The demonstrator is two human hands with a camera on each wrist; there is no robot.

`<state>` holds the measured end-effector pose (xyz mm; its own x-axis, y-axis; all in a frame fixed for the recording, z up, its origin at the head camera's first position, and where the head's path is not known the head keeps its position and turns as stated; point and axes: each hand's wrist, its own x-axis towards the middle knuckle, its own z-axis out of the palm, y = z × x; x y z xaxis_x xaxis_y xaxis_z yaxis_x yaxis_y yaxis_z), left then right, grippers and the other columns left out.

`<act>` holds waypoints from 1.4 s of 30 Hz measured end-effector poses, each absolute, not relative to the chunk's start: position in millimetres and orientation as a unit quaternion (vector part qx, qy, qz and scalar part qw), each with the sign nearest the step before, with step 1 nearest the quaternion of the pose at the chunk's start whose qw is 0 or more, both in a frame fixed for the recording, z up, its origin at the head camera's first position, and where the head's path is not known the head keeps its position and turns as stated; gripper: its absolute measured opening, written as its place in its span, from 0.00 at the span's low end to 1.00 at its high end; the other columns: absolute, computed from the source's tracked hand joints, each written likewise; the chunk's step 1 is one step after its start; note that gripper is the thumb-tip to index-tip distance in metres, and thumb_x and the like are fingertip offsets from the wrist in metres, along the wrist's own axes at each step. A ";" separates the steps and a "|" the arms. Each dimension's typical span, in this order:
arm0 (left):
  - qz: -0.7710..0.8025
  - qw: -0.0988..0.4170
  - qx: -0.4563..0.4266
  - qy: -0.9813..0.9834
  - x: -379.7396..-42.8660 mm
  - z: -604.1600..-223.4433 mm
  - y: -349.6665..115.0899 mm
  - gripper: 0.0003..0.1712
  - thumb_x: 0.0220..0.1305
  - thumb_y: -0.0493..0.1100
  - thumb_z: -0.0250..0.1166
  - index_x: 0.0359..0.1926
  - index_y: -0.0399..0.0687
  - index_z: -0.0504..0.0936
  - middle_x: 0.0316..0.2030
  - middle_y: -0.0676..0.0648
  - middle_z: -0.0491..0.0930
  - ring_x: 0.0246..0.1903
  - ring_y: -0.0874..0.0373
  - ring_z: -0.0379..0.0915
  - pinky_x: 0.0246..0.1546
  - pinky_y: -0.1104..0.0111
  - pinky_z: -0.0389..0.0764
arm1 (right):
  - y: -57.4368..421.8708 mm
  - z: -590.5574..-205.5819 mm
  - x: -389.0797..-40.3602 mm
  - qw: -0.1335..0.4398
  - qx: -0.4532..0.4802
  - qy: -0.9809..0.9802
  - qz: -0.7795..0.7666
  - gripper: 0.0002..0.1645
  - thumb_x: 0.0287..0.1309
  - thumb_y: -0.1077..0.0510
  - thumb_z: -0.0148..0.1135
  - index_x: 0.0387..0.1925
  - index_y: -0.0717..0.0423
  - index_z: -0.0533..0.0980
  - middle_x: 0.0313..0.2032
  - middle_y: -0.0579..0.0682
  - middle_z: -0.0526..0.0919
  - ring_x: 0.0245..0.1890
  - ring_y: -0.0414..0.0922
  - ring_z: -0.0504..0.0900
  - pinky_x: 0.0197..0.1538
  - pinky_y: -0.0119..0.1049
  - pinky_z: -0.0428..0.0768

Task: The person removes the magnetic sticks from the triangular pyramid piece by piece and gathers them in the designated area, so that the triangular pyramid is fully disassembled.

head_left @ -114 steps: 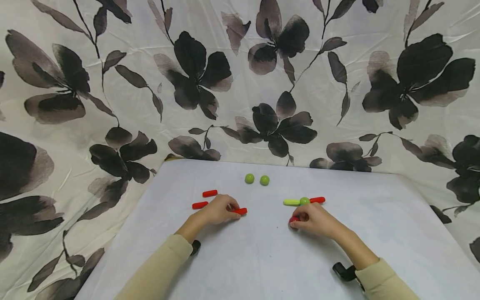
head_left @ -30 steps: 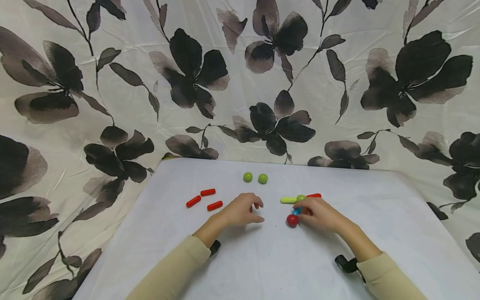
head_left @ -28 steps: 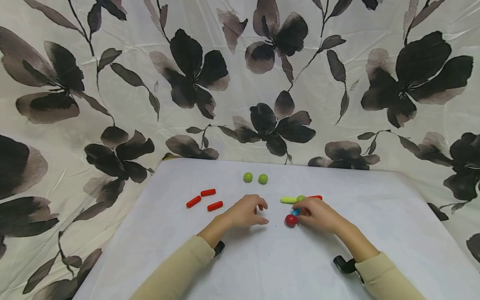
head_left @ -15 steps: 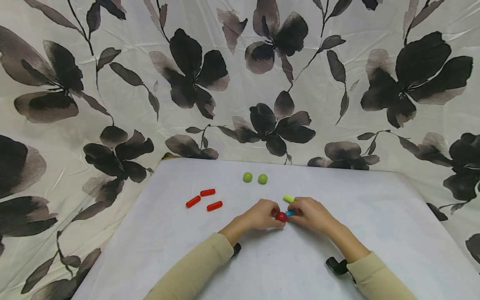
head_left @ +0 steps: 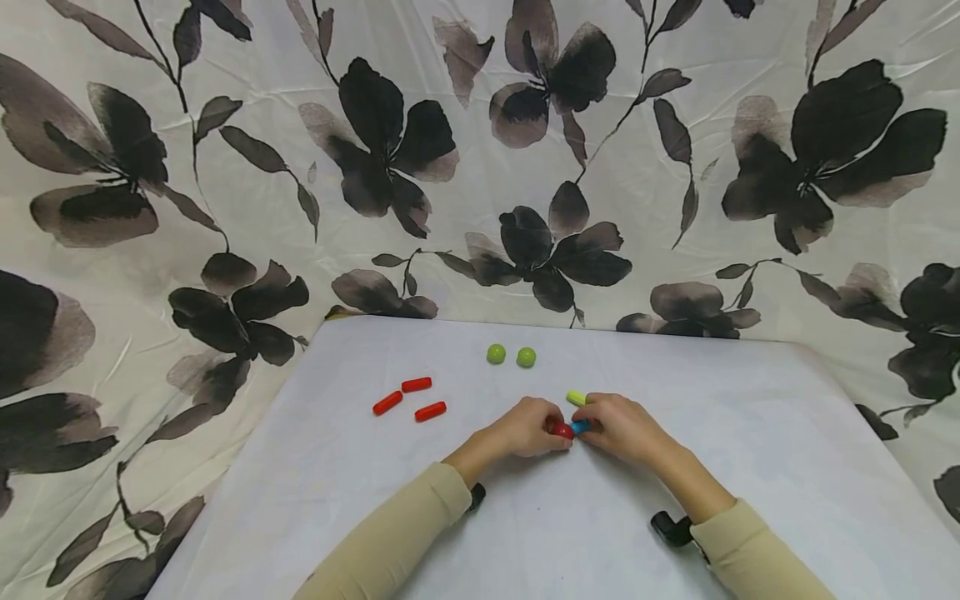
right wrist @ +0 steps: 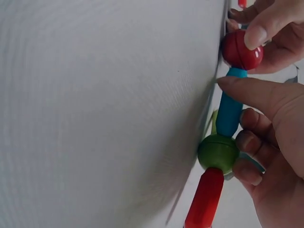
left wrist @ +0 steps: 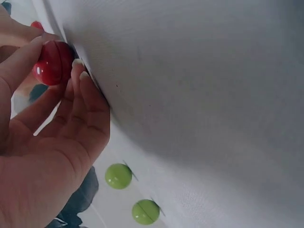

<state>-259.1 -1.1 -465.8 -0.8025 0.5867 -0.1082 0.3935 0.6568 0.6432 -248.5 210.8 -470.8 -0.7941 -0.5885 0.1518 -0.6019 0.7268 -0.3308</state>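
My left hand [head_left: 527, 429] pinches a glossy red ball [left wrist: 50, 62] between thumb and fingers. My right hand [head_left: 622, 427] grips a blue magnetic rod [right wrist: 230, 102]. One end of that rod meets the red ball, and the other meets a green ball [right wrist: 218, 153]. From the green ball a red rod [right wrist: 205, 197] runs on, making a chain low over the white tabletop. A yellow-green rod [head_left: 576, 397] shows beyond my right fingers; in the head view those fingers hide the green ball and the chain's red rod.
On the left of the white table [head_left: 360, 500] lie three loose red rods, one being the nearest rod [head_left: 431, 412]. Two loose green balls, including the right-hand ball [head_left: 527, 357], sit near the back edge. A floral cloth [head_left: 480, 167] hangs behind.
My left hand has left a red rod and come right to take hold of the red ball. My right hand, earlier on that ball, now grips the blue rod and has shifted slightly left.
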 end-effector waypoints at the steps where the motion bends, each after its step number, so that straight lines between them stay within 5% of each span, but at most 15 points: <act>1: 0.314 0.159 0.274 0.895 -259.2 -465.7 -1.7 0.15 0.63 0.47 0.74 0.44 0.40 0.85 0.27 0.54 0.76 0.29 0.65 0.69 0.32 0.75 0.70 | 210.2 -470.7 -248.3 0.021 0.320 -0.930 0.181 0.12 0.51 0.61 0.79 0.39 0.52 0.87 0.31 0.41 0.78 0.29 0.36 0.72 0.35 0.32 0.74; 25: 0.320 0.190 0.263 0.890 -255.9 -468.4 -35.2 0.15 0.64 0.46 0.74 0.47 0.42 0.86 0.32 0.54 0.78 0.34 0.63 0.71 0.36 0.73 0.73 | 209.7 -475.4 -243.0 0.031 0.298 -0.940 0.163 0.10 0.52 0.60 0.79 0.37 0.49 0.88 0.30 0.38 0.77 0.29 0.34 0.72 0.37 0.36 0.78; 42: 0.336 0.147 0.229 0.902 -282.1 -468.3 -32.9 0.18 0.62 0.42 0.75 0.50 0.39 0.84 0.37 0.49 0.80 0.37 0.58 0.73 0.41 0.68 0.78 | 212.8 -467.4 -240.3 0.016 0.294 -0.941 0.170 0.10 0.54 0.60 0.77 0.40 0.52 0.87 0.31 0.40 0.77 0.30 0.36 0.73 0.36 0.35 0.77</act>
<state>-282.1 -32.9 -468.3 -0.8517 0.5120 -0.1118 0.3137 0.6690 0.6739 -240.3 212.8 -467.4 -0.8269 -0.5471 0.1296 -0.5579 0.7696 -0.3106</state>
